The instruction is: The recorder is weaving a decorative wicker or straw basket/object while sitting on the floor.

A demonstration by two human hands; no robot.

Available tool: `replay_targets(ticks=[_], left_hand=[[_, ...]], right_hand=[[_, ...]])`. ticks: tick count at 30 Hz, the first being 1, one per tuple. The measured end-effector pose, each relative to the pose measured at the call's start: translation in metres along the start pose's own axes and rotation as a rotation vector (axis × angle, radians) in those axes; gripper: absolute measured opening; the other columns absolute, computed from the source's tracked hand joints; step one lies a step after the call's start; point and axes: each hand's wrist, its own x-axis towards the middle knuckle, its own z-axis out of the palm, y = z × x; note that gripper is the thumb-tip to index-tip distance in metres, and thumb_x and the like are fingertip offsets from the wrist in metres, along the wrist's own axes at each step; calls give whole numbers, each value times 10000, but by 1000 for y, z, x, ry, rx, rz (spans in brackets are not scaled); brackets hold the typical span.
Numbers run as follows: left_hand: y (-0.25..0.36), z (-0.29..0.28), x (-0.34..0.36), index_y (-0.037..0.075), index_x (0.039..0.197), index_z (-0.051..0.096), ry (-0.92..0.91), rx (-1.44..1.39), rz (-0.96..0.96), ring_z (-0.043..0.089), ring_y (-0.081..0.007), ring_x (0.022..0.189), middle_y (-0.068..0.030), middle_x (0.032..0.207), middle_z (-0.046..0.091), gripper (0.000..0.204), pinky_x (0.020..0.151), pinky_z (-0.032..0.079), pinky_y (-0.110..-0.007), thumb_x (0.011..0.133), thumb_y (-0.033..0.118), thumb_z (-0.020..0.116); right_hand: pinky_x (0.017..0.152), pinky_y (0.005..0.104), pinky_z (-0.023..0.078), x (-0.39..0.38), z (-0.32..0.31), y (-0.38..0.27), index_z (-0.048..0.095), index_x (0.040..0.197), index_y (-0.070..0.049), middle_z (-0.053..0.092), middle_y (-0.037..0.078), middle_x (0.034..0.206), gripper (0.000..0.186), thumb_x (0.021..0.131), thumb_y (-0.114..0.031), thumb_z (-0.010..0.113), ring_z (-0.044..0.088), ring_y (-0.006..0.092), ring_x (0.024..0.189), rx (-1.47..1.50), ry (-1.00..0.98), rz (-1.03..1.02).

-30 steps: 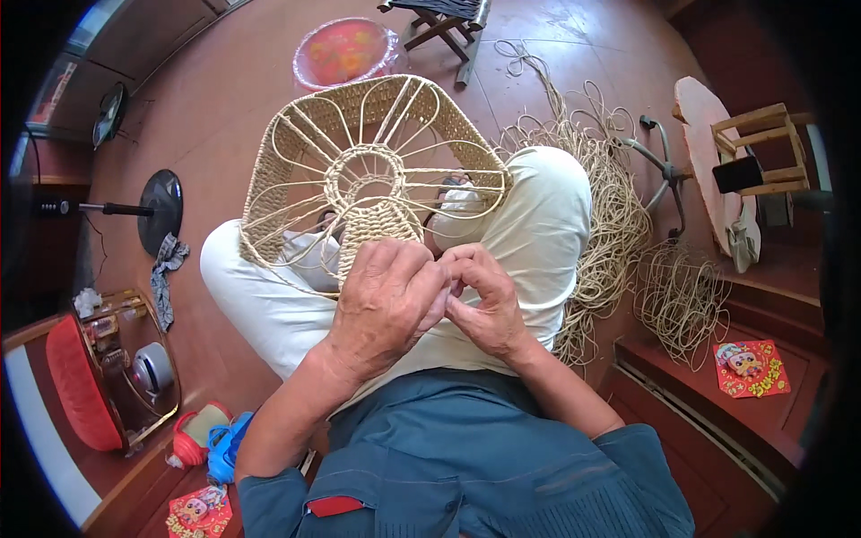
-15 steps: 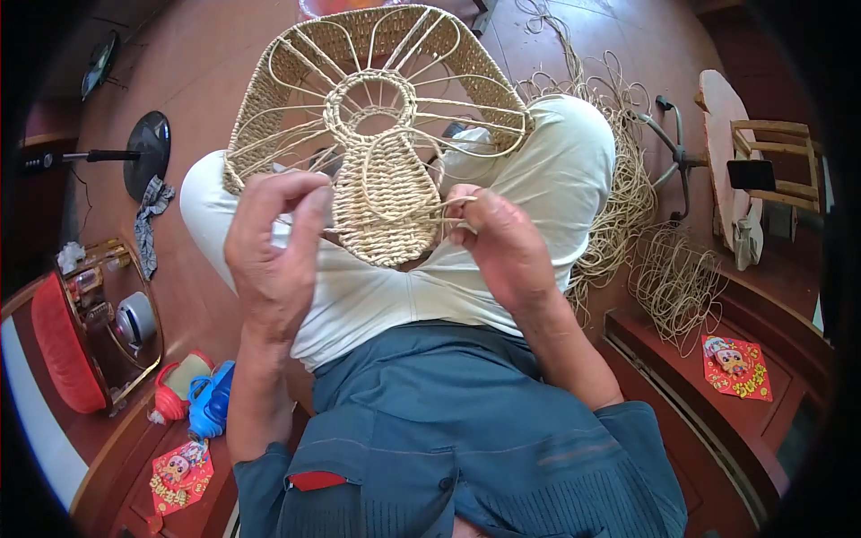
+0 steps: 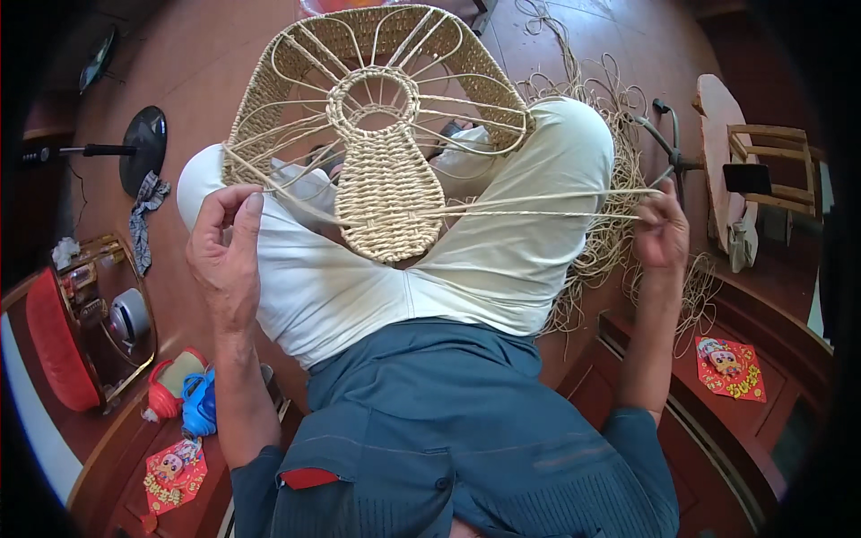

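A pale woven rope basket (image 3: 491, 103), open-framed with looped spokes around a central ring, rests across my knees, with a bottle-shaped woven panel (image 3: 389, 197) extending toward me. My left hand (image 3: 244, 202) is left of the panel, thumb and forefinger closed near a thin strand that seems held between them. Out to the right, above my knee, my right hand (image 3: 656, 204) grips two cord lengths (image 3: 556, 213) stretched from the panel's right side.
A heap of loose cord (image 3: 605, 117) lies right of my leg, beside a chair base, a wooden slab (image 3: 710, 108) and a small wooden chair (image 3: 771, 134). At left are a fan stand (image 3: 143, 143), cloth (image 3: 151, 206), a red-lidded box (image 3: 54, 336) and blue and red items (image 3: 199, 399).
My hands have moved apart from where they met below the panel; the right hand has travelled far right, drawing the cords out straight. The basket appears higher in the view, exposing the panel.
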Motion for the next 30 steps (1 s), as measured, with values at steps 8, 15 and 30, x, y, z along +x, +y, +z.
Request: replay_targets(ticks=[8, 15, 30], left_hand=[[-15, -11, 9, 0, 1115, 724, 8, -62, 5, 616, -64, 915, 15, 987, 700, 159, 847, 493, -231, 1047, 143, 711], [-18, -4, 8, 0, 1124, 721, -24, -90, -10, 613, -64, 935, 11, 1002, 698, 159, 859, 488, -226, 1049, 139, 708], [-18, 13, -12, 12, 1119, 732, -159, -79, -93, 596, -57, 920, 23, 1001, 698, 147, 827, 472, -222, 1050, 136, 698]], right_hand=[[389, 244, 226, 0, -308, -264, 562, 892, -115, 396, -14, 648, 129, 991, -59, 624, 316, 114, 456, -69, 842, -332], [719, 293, 506, 10, -133, -192, 683, 1280, 12, 699, 29, 1163, 350, 986, -176, 717, 623, 132, 830, -1424, 566, -947], [678, 390, 589, -61, 167, 153, 723, 1129, -62, 748, 107, 926, 219, 911, -48, 733, 735, 303, 779, -1619, -728, -855]])
